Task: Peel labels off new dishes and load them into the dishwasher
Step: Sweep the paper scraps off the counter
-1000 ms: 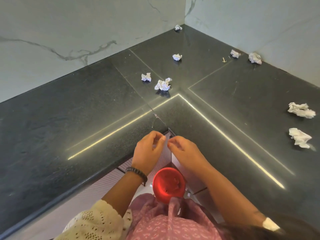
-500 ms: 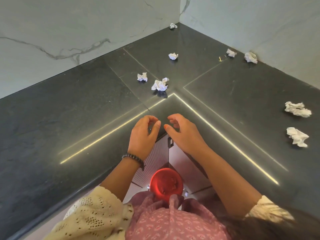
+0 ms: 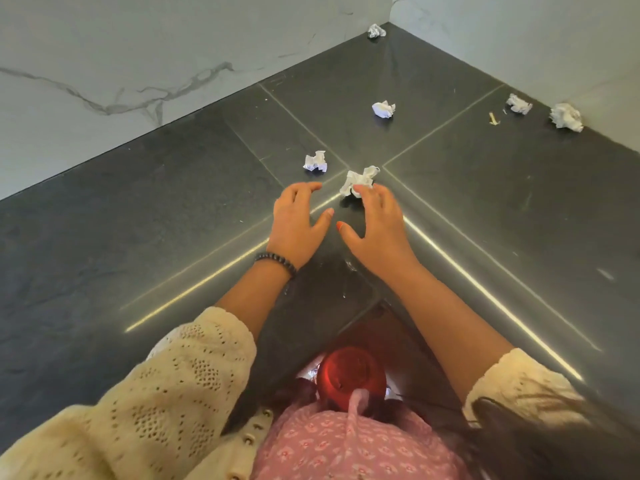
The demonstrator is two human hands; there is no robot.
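Red dish (image 3: 351, 375) sitting below the worktop's inner corner, partly hidden by the person's pink clothing; its contents and any label hard to make out. Left hand (image 3: 298, 225) and right hand (image 3: 375, 226) both hovering loose-fingered, gripping nothing, over the dark worktop (image 3: 138, 220). Right fingertips (image 3: 360, 190) overlapping a crumpled label wad (image 3: 358, 180); contact unclear.

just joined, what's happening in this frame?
A person stands at the corner of a dark countertop with both hands out over it, fingers spread, neither holding anything. The right hand has its fingertips at a crumpled label; whether they touch it is unclear. The left hand hovers beside it. More crumpled paper wads lie scattered toward the walls. A red dish sits low against the person's body, below the counter edge. No dishwasher is in view.
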